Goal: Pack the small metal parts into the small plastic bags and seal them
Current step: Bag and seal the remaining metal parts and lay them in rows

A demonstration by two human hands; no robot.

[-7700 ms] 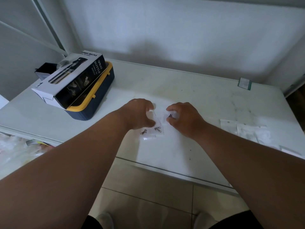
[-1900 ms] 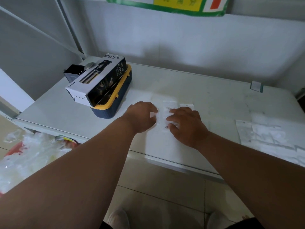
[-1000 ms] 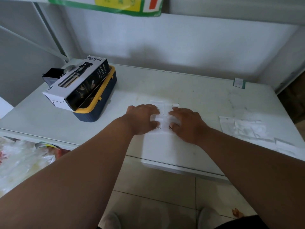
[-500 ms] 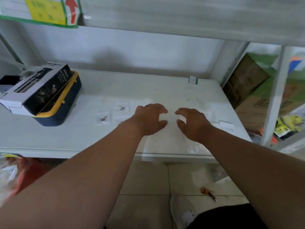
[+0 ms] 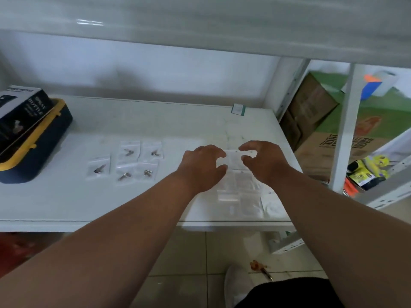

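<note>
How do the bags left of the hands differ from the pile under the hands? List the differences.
The bags on the left each hold a small metal part; the pile of bags shows none. The left bags lie apart in rows; the pile's overlap. No hand is at the left bags; the left hand and right hand are at the pile. All are small, clear plastic.

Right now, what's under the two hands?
A pile of empty clear bags on the table. The left hand and right hand hover open above it; whatever lies directly beneath the palms is hidden.

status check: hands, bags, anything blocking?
Left hand and right hand open over the empty bags. Five filled bags lie left. Nothing blocking.
</note>
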